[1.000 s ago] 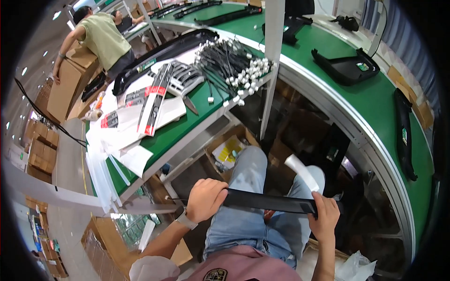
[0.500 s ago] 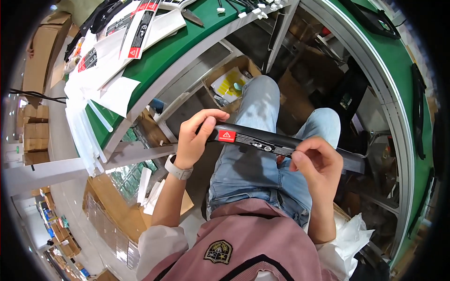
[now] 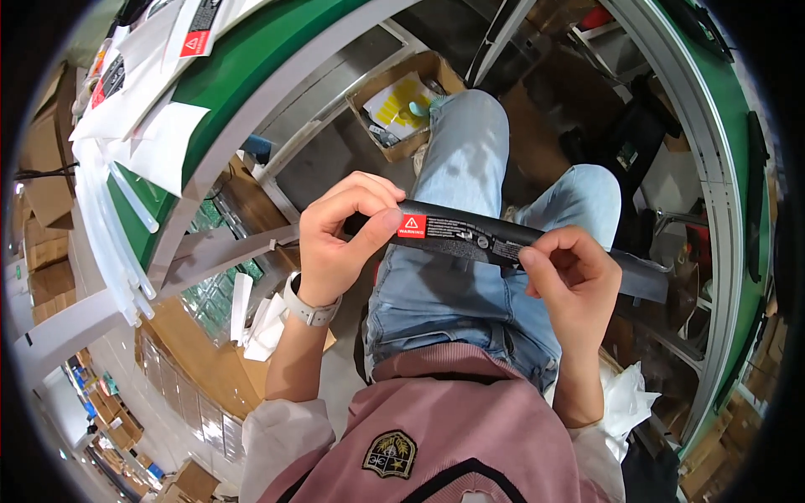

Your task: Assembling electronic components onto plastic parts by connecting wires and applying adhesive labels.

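A long black bar (image 3: 470, 218) lies slanted across my lap, its right side lower. Along its face runs a black warning label (image 3: 453, 238) with a red block at the left end. My left hand (image 3: 352, 230) is closed round the bar's left end, thumb beside the red block. At the label's right end, the thumb and forefinger of my right hand (image 3: 574, 281) are pinched together on it. Past the right hand, a dark strip in a clear sleeve (image 3: 641, 277) shows; whether it belongs to the bar I cannot tell.
Label sheets (image 3: 197, 33), white paper (image 3: 159, 142) and translucent strips (image 3: 109, 226) lie on the green bench (image 3: 243, 59) at left, some hanging over its edge. A carton (image 3: 394, 151) stands beyond my knees. At right is another green bench (image 3: 729, 109). Crumpled white wrapping (image 3: 629, 402) lies by my right elbow.
My view has shifted, so the benches sit differently in it. The left hand has turned, its fingers now more curled over the bar's end. The right hand stays at the label's right end.
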`<state>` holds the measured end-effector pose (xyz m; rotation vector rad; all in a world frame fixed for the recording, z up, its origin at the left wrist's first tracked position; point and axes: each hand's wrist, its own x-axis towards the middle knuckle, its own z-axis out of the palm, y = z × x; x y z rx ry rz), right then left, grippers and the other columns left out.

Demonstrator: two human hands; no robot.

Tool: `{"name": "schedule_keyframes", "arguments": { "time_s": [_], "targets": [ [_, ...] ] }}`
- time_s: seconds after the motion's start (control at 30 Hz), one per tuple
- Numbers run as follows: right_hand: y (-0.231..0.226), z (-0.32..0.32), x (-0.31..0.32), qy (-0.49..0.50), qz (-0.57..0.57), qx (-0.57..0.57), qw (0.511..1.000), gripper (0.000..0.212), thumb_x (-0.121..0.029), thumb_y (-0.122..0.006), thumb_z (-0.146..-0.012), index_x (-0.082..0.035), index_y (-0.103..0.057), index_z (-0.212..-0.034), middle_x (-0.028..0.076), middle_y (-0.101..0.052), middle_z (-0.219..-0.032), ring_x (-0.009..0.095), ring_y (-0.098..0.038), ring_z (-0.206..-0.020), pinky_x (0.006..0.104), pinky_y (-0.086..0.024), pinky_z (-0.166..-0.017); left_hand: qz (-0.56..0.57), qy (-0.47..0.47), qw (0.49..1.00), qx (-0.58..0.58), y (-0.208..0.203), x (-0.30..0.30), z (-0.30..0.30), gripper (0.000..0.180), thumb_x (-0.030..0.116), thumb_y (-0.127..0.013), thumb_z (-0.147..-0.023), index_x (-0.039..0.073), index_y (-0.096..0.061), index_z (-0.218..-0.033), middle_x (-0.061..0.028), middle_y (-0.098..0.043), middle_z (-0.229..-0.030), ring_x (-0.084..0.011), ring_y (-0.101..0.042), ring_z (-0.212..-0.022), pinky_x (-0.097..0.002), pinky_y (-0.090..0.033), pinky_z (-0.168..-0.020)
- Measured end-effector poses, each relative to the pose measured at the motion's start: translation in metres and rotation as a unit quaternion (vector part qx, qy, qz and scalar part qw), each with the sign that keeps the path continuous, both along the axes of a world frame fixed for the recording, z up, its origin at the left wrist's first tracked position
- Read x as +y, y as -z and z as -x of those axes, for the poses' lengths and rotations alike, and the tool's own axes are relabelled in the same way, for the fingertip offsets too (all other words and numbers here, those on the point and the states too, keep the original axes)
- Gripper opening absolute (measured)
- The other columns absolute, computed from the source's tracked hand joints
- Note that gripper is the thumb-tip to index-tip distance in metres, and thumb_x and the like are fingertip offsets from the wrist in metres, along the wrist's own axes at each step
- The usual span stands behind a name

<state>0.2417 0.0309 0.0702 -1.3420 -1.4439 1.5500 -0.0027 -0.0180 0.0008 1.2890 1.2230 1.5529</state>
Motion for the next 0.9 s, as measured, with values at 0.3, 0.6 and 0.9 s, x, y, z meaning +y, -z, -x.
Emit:
{"name": "schedule_keyframes", "arguments": {
  "time_s": [0.3,0.6,0.9],
  "targets": [
    [0.010,-0.003,0.003,-0.006,-0.078,0.015,0.997,0.009,0.006,-0.072,-0.080,0.003,-0.063,-0.081,0.004,-0.061,-0.075,0.007,-0.058,-0.059,0.0190,-0.044,-0.053,0.063,0.003,0.998,-0.021,-0.003,0.001,0.004,0.014,0.002,-0.072,-0.077,-0.001,-0.064,-0.089,-0.0083,-0.058,-0.103,-0.0222,-0.060,-0.100,-0.0334,-0.046,-0.092],
    [0.011,0.004,0.001,0.011,-0.075,-0.052,0.996,0.011,0.003,-0.074,-0.079,0.002,-0.063,-0.078,0.003,-0.062,-0.074,0.006,-0.057,-0.059,0.0181,-0.043,-0.052,0.061,-0.004,0.998,0.004,0.004,0.001,0.000,0.016,0.006,-0.074,-0.079,-0.001,-0.060,-0.075,-0.0087,-0.056,-0.095,-0.0221,-0.060,-0.096,-0.0348,-0.047,-0.089],
    [0.010,0.007,-0.001,-0.032,-0.083,-0.150,0.985,0.013,0.000,-0.075,-0.077,0.000,-0.062,-0.076,0.001,-0.059,-0.065,0.004,-0.054,-0.052,0.0189,-0.041,-0.047,0.070,-0.039,0.993,0.092,-0.001,-0.002,-0.006,0.018,-0.001,-0.070,-0.076,0.001,-0.053,-0.068,-0.0087,-0.054,-0.091,-0.0191,-0.060,-0.090,-0.0306,-0.048,-0.081]
  ]
}}
